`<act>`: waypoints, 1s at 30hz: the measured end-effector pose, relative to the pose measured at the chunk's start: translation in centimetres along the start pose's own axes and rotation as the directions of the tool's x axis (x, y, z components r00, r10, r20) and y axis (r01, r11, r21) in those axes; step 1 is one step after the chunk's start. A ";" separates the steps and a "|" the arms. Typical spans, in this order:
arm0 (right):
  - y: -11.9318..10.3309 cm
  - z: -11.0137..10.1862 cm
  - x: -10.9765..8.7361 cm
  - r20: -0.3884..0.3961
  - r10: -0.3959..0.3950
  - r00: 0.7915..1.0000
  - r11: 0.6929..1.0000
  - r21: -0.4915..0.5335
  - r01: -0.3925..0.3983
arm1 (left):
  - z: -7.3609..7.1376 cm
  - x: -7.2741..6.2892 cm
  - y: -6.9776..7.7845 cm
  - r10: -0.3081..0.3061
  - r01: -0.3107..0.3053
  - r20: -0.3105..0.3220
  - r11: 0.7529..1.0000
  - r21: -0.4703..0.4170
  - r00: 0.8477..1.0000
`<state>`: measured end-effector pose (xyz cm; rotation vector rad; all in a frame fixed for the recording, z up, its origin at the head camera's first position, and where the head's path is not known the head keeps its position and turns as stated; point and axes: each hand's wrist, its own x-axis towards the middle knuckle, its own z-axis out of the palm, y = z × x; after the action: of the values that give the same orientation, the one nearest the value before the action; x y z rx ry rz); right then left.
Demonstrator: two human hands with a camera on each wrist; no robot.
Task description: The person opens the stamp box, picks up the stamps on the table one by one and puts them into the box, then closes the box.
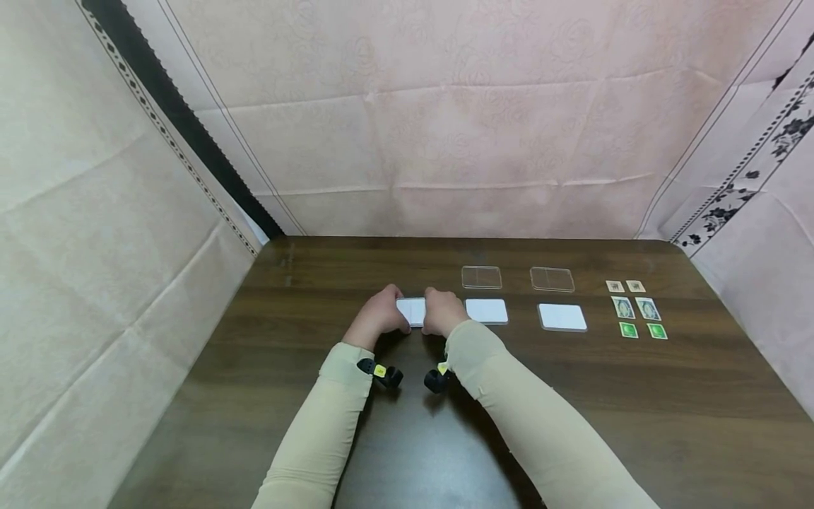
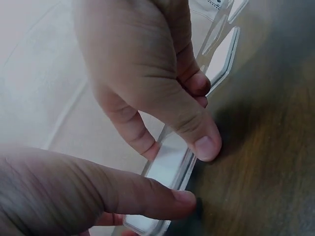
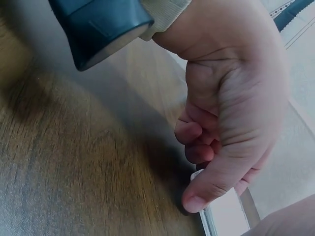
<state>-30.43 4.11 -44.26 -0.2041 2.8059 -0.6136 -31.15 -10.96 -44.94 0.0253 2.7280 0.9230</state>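
A flat white rectangular case (image 1: 411,312) with a clear rim lies between my two hands at the left end of a row on the table. My left hand (image 1: 383,309) pinches its left end, the thumb laid along the near edge in the left wrist view and the other fingers on the far side. The right hand (image 1: 444,312) grips the opposite end, its thumb (image 3: 198,201) on the near edge and its fingers partly hidden behind. Just right of that hand lies a second white case (image 1: 486,311).
Another white case (image 1: 562,317) lies farther right. Behind the row are two clear rectangular covers, one on the left (image 1: 481,277) and one on the right (image 1: 552,280). At the right are two columns of small pieces, including green squares (image 1: 628,330) and picture cards (image 1: 623,307). Cloth hangs behind the brown table (image 1: 305,396).
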 end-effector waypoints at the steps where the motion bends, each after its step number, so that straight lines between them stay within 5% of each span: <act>1: 0.0 0.1 0.0 -0.004 0.001 1.000 1.000 0.000 -0.001 | 0.0 0.0 0.0 0.000 0.000 0.000 1.000 -0.017 1.000; 8: 0.1 0.1 0.2 -0.011 -0.003 1.000 1.000 -0.004 0.003 | -0.1 0.0 -0.1 -0.002 0.002 0.001 0.998 -0.061 1.000; 30: 0.6 -0.4 0.4 0.058 0.052 0.997 0.978 0.198 -0.063 | -0.3 0.0 -0.1 -0.002 0.003 0.012 0.996 -0.085 1.000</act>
<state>-30.95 4.68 -44.27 -0.0975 2.6669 -0.8568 -31.20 -11.23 -44.78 0.0112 2.6740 1.0344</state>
